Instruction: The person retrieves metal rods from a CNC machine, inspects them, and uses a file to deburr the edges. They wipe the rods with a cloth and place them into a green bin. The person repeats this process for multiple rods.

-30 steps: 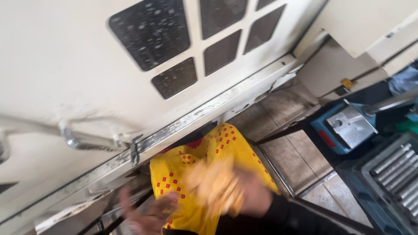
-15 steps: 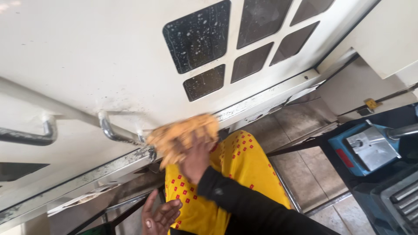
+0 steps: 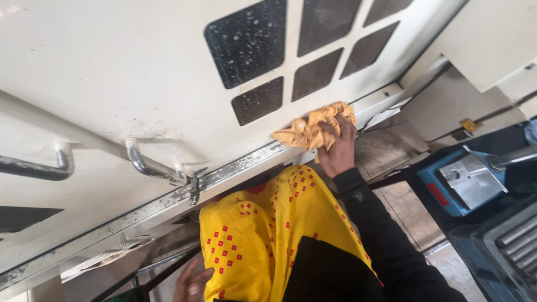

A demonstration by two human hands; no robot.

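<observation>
L hand (image 3: 192, 282) low at frame bottom, fingers spread, grip released, holding nothing, just beside yellow garment (image 3: 268, 235). Metal handle (image 3: 146, 162) sticks out of white panel (image 3: 112, 84) w/ a latch below it. R hand (image 3: 338, 148) has its grip clenched on orange cloth (image 3: 313, 130), pressed to panel's lower edge under dark window squares (image 3: 260, 100). Judgement: keep cloth flat, firm pressure along grimy rail (image 3: 235, 168). Open panel room to left till handle; blue machine (image 3: 464, 182) crowds right.
</observation>
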